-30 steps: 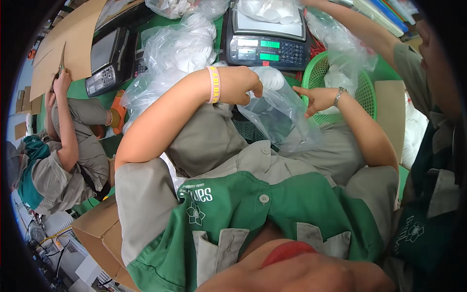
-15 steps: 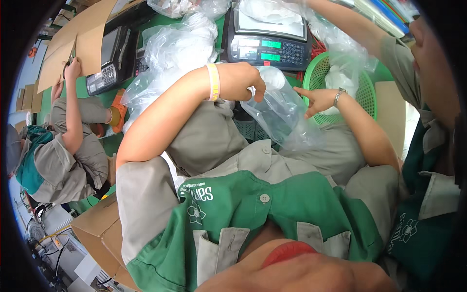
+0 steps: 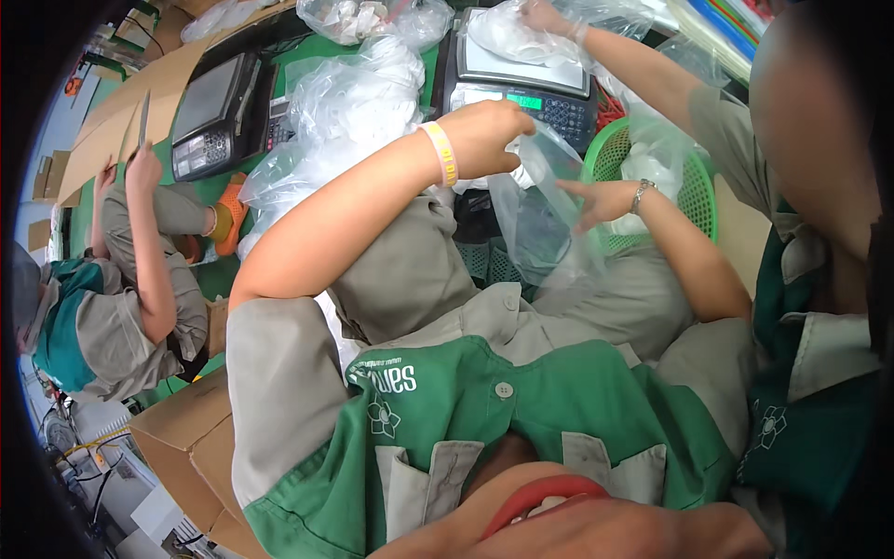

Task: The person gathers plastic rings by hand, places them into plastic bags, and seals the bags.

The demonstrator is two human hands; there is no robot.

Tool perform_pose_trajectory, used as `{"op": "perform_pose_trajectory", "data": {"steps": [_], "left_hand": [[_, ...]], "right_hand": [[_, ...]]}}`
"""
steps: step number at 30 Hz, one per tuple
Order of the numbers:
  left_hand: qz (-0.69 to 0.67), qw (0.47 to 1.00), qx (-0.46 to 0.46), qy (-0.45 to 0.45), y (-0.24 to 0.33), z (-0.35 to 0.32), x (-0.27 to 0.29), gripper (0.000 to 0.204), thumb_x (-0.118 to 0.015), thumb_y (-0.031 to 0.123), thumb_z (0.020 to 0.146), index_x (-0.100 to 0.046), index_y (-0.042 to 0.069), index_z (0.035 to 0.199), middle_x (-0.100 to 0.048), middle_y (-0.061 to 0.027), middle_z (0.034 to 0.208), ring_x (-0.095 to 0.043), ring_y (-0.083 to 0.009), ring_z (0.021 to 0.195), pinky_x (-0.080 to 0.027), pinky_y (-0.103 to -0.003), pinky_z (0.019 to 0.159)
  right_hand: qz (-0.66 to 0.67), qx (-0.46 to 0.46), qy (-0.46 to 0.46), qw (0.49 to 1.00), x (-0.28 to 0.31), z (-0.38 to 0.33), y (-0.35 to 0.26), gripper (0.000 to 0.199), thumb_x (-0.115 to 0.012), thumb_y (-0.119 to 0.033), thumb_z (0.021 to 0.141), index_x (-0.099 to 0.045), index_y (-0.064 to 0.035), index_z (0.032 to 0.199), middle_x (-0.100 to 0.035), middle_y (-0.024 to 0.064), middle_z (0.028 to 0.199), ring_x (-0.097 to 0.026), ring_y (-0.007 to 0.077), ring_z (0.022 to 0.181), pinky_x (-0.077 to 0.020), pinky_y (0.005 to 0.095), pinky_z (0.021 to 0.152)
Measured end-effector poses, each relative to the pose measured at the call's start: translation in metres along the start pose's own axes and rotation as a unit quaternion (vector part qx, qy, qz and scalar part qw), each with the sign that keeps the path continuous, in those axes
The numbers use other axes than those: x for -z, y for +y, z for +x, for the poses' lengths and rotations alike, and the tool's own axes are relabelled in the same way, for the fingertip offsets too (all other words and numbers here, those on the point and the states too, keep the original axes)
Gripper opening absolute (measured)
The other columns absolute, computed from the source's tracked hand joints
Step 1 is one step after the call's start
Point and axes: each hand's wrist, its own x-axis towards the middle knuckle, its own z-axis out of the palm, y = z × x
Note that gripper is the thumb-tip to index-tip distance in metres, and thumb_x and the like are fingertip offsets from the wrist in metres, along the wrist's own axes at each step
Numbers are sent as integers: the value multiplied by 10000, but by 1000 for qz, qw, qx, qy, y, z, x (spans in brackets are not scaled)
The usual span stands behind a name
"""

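Observation:
A clear plastic bag [image 3: 549, 224] hangs over my lap, its mouth upward, with something white at its upper part. My left hand [image 3: 489, 138], wearing a pale wristband, is at the bag's upper rim, its fingers curled and apparently pinching the film. Against the bag's right side is my right hand [image 3: 605, 202], with a metal bracelet, its index finger stretched out and its thumb apart. Behind the bag stands a digital weighing scale [image 3: 549, 110] with a lit green display. A co-worker's hand [image 3: 551, 19] rests on a white filled bag [image 3: 507, 35] on the scale's pan.
Right of my bag stands a green mesh basket [image 3: 698, 177] holding white bagged things. Bulky clear bags of white items [image 3: 358, 102] lie to the left. Farther left are another scale [image 3: 209, 116] and a person holding scissors [image 3: 143, 116] at a cardboard sheet [image 3: 102, 140].
My left hand has risen and moved right along the bag, whose upper part has shifted. The co-worker's hand now shows on the bag on the scale. My right hand has barely moved.

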Motion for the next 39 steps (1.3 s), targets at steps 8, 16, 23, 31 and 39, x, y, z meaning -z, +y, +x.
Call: {"op": "perform_pose_trajectory", "data": {"steps": [8,16,23,31,39], "left_hand": [[-55,996,1,66,2,-3,1,479,-504,-51,661,-541,49,1128,-470,-189,1186,-547,-337,980,-457,-371,839],[-37,999,-16,26,-12,-1,2,316,-473,-1,694,-635,41,962,-604,-203,970,-586,-327,865,-475,-375,780],[141,983,112,47,12,-5,6,337,-656,364,744,-621,48,855,-617,-89,866,-598,-278,826,-488,-372,692],[146,976,156,38,20,1,12,413,-609,410,760,-617,6,845,-616,-138,884,-618,-304,783,-508,-384,687],[77,987,126,67,-1,-9,0,134,-564,96,722,-574,16,829,-582,-140,829,-586,-305,796,-475,-386,697]], "right_hand": [[40,45,32,998,5,6,15,831,-593,-101,793,-66,-113,1436,-635,144,968,-622,178,807,-493,296,708],[208,24,-17,978,1,6,7,829,-571,-314,853,-13,-120,1435,-633,168,989,-639,178,763,-480,270,645],[67,30,-71,995,-20,4,-5,1244,-655,-667,627,75,-42,1415,-417,297,1278,-545,309,1075,-440,371,867],[-44,52,-2,998,-29,-15,-40,1210,-619,-664,665,91,-14,1398,-523,295,1075,-545,356,1021,-424,355,882],[-169,-33,79,982,-41,-17,-55,1118,-533,-724,685,-72,-9,1409,-570,279,1063,-583,371,967,-455,389,849]]}}
